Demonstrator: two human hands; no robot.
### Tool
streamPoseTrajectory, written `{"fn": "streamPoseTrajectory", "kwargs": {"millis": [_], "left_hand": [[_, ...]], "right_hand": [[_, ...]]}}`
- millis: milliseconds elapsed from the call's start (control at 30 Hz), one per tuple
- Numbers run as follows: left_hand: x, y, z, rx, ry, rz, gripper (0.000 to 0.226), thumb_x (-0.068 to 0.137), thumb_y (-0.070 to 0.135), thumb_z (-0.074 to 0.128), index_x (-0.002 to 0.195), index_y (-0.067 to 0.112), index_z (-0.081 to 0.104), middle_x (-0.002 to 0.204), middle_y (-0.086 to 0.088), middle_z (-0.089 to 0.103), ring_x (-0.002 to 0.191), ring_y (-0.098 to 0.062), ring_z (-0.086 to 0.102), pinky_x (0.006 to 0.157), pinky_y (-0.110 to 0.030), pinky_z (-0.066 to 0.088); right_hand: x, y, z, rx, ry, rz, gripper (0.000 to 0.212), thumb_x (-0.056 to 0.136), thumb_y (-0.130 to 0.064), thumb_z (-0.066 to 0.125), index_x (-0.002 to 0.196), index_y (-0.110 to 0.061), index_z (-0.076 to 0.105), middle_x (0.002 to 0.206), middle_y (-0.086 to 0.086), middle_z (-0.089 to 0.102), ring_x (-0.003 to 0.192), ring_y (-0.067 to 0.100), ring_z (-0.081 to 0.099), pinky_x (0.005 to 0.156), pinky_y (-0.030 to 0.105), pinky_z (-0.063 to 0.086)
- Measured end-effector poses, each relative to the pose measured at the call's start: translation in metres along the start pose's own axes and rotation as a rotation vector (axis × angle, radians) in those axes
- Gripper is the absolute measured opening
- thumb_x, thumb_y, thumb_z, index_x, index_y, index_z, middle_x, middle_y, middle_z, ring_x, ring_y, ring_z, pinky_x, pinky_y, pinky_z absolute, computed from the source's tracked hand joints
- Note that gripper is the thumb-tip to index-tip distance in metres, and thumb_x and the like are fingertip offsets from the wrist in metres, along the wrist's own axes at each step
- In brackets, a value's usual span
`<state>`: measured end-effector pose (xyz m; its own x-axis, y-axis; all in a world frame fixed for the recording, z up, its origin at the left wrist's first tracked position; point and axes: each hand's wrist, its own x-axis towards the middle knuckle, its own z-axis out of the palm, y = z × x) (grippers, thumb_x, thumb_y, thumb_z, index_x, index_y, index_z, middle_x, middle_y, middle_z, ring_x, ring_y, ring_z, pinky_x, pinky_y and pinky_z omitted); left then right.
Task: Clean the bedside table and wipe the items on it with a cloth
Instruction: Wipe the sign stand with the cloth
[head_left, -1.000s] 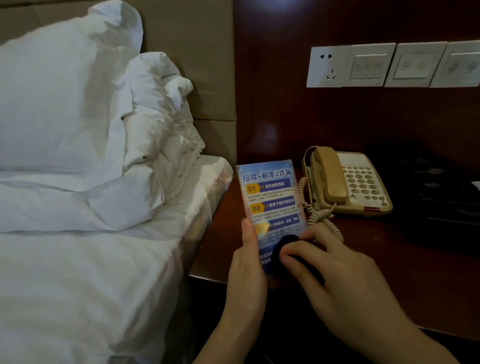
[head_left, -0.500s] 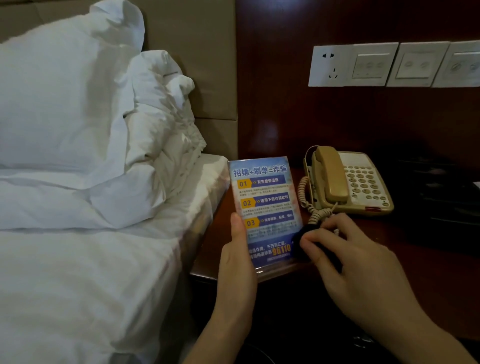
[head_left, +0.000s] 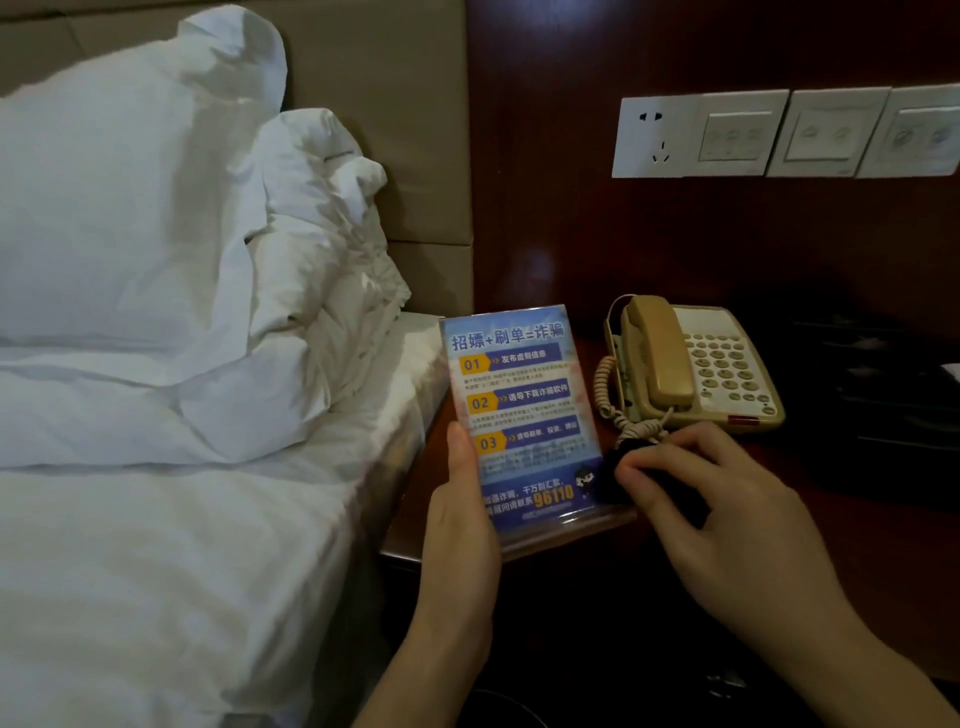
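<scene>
You are holding the sign stand (head_left: 522, 415) upright in your left hand (head_left: 462, 525), with the thumb lying along its left edge and the other fingers hidden behind it, so the hand is closed around the stand. The stand is sitting at the front left corner of the bedside table (head_left: 857, 551), just beside the bed (head_left: 171, 561). Your right hand (head_left: 727, 525) is curling its fingers down onto a dark cloth (head_left: 631, 457), gripping it and pressing it against the lower right edge of the stand. The cloth is lying on the table between the stand and the telephone (head_left: 696, 364), touching the coiled cord (head_left: 618, 405). The telephone is sitting behind your right hand, near the wall, with its handset resting in the cradle.
</scene>
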<state>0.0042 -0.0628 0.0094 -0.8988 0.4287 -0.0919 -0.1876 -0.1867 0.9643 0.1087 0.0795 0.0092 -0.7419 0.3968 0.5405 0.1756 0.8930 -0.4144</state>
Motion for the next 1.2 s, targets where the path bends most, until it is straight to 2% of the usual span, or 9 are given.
{"fn": "streamPoseTrajectory", "kwargs": {"millis": [133,267,400,600,700,800,933,1000,1200], "left_hand": [[0.0,0.002,-0.003,-0.017,-0.006,-0.021,0.061,0.082,0.068,0.035,0.077,0.03,0.082,0.089,-0.005,0.08,0.086,-0.024,0.077,0.092,-0.047,0.058],[0.001,0.001,-0.001,0.025,-0.044,0.025,0.058,0.077,0.072,0.034,0.078,0.039,0.081,0.09,0.0,0.08,0.088,-0.018,0.077,0.094,-0.045,0.057],[0.0,-0.004,0.003,0.118,-0.125,-0.045,0.066,0.078,0.07,0.033,0.079,0.025,0.081,0.084,0.001,0.08,0.08,-0.014,0.077,0.08,-0.032,0.06],[0.0,-0.001,0.004,0.143,-0.218,-0.148,0.062,0.098,0.059,0.032,0.08,0.021,0.078,0.073,-0.002,0.078,0.066,-0.013,0.076,0.053,-0.019,0.056],[0.004,-0.001,-0.002,0.132,-0.204,-0.107,0.052,0.1,0.055,0.034,0.086,0.026,0.075,0.073,0.006,0.078,0.068,-0.004,0.074,0.055,-0.011,0.051],[0.003,0.002,-0.003,0.111,-0.238,-0.11,0.051,0.096,0.056,0.039,0.09,0.022,0.078,0.083,0.0,0.08,0.076,-0.009,0.076,0.059,-0.014,0.054],[-0.001,0.003,-0.002,0.089,-0.238,-0.153,0.049,0.096,0.049,0.048,0.093,0.01,0.077,0.089,-0.009,0.08,0.081,-0.018,0.077,0.065,-0.021,0.059],[0.0,0.003,-0.002,0.105,-0.281,-0.19,0.051,0.096,0.051,0.047,0.1,0.009,0.076,0.094,-0.009,0.08,0.088,-0.019,0.077,0.069,-0.022,0.06],[0.002,0.002,-0.005,0.07,-0.265,-0.186,0.029,0.098,0.034,0.056,0.11,0.014,0.073,0.101,-0.008,0.079,0.093,-0.023,0.077,0.074,-0.026,0.061]], "right_hand": [[-0.002,-0.002,-0.001,-0.018,0.009,-0.031,0.029,0.089,-0.051,0.05,0.103,-0.036,0.07,0.105,-0.021,0.049,0.078,0.003,0.056,0.055,0.014,0.044],[-0.003,-0.01,-0.001,0.066,-0.038,-0.099,0.026,0.091,-0.053,0.05,0.104,-0.039,0.067,0.108,-0.021,0.05,0.091,0.003,0.058,0.058,0.023,0.052],[-0.005,-0.014,0.01,0.02,-0.023,-0.154,0.027,0.097,-0.056,0.049,0.105,-0.036,0.065,0.11,-0.019,0.051,0.097,-0.002,0.053,0.062,0.015,0.05],[0.004,-0.007,0.005,0.222,0.131,0.052,0.031,0.084,-0.054,0.055,0.104,-0.035,0.07,0.105,-0.023,0.054,0.101,-0.005,0.054,0.075,0.013,0.043],[-0.001,-0.017,0.008,0.204,-0.027,-0.079,0.021,0.088,-0.055,0.06,0.101,-0.042,0.07,0.108,-0.024,0.057,0.101,-0.004,0.059,0.081,0.021,0.052],[-0.008,-0.022,0.014,0.076,-0.099,-0.189,0.029,0.088,-0.063,0.053,0.11,-0.047,0.063,0.11,-0.025,0.053,0.098,-0.003,0.059,0.07,0.025,0.057],[0.002,-0.016,0.005,0.195,0.085,0.054,0.036,0.083,-0.055,0.058,0.117,-0.043,0.063,0.112,-0.024,0.054,0.103,-0.002,0.056,0.083,0.01,0.043],[0.005,-0.015,0.0,0.306,0.13,0.206,0.043,0.081,-0.057,0.058,0.122,-0.044,0.055,0.115,-0.025,0.056,0.104,-0.005,0.054,0.083,0.013,0.043],[0.003,-0.017,0.001,0.689,-0.02,0.494,0.032,0.075,-0.054,0.065,0.105,-0.045,0.062,0.099,-0.019,0.069,0.087,-0.012,0.063,0.06,0.011,0.051]]}}
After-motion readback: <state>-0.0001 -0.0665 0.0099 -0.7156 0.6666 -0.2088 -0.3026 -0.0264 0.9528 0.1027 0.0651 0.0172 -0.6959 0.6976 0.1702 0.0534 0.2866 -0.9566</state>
